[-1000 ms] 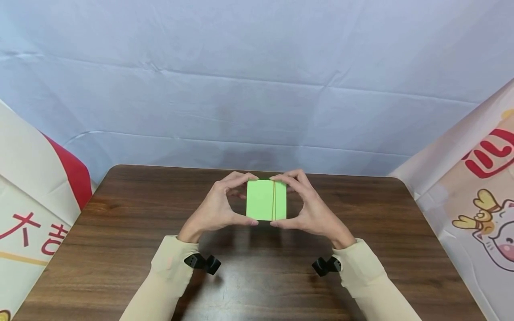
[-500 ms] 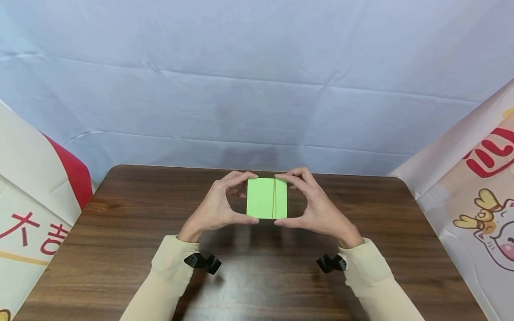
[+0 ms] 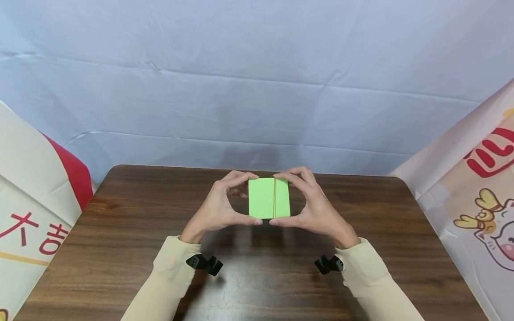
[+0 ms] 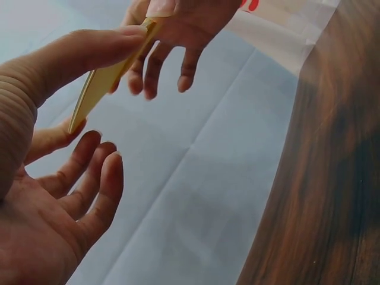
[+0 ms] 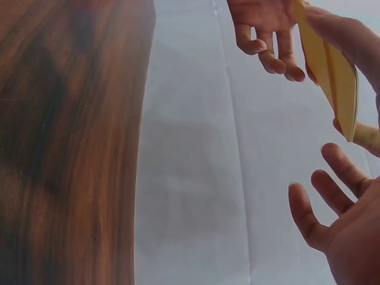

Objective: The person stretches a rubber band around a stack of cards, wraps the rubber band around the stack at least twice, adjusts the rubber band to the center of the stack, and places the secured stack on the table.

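A square light-green pad of paper [image 3: 260,198], like a sticky-note pad, is held up over the table. A yellowish rubber band [image 3: 275,198] runs top to bottom across its right part in two nearly parallel strands. My left hand [image 3: 221,203] pinches the pad's left side, thumb at the lower edge and index finger at the upper. The right hand [image 3: 311,203] pinches the right side the same way, fingertips right at the band. In the left wrist view the pad [image 4: 101,89] shows thin and edge-on, the other fingers spread loosely below it.
Under the hands lies a dark wooden table [image 3: 257,285]. A pale cloth [image 3: 257,89] hangs behind it, with printed sheets [image 3: 482,214] at the sides. Black wrist cameras [image 3: 327,264] sit on both cuffs.
The band's strands have gone from slightly slanted to nearly straight and parallel. My right hand shifted a little right, then partly back, its thumb sliding left. The pad moved slightly right.
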Motion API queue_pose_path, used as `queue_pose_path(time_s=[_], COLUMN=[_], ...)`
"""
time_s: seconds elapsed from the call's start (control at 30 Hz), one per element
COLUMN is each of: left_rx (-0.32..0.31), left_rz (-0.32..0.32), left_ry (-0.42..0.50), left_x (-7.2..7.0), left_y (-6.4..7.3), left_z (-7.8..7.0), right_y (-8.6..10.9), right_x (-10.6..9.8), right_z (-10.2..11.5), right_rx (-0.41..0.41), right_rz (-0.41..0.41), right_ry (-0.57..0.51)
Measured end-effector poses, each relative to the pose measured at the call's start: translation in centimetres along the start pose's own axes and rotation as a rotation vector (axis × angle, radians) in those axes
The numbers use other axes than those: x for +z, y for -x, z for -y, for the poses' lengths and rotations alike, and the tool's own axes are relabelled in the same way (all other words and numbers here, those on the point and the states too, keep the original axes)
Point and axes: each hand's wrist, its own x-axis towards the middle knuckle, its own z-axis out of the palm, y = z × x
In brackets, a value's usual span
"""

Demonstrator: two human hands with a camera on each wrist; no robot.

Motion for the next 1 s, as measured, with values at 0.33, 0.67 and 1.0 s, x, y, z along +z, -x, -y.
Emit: queue_pose_path(time_s=[0.33, 0.67, 1.0], left_rx=[0.006, 0.036, 0.047], left_rz=[0.012, 0.033, 0.03], left_ry=[-0.006, -0.007, -0.013], left_x=[-0.02, -0.05, -0.24], left_y=[0.05, -0.01, -0.01], left_z=[-0.08, 0.07, 0.19], right_y=[0.1, -0.16, -0.16], right_x=[-0.49, -0.01, -0.12], right_z=[0.18, 0.21, 0.41], right_rx=[0.011, 0.006, 0.019], right_rz=[0.034, 0.066, 0.087], right_ry=[0.013, -0.128, -0.073])
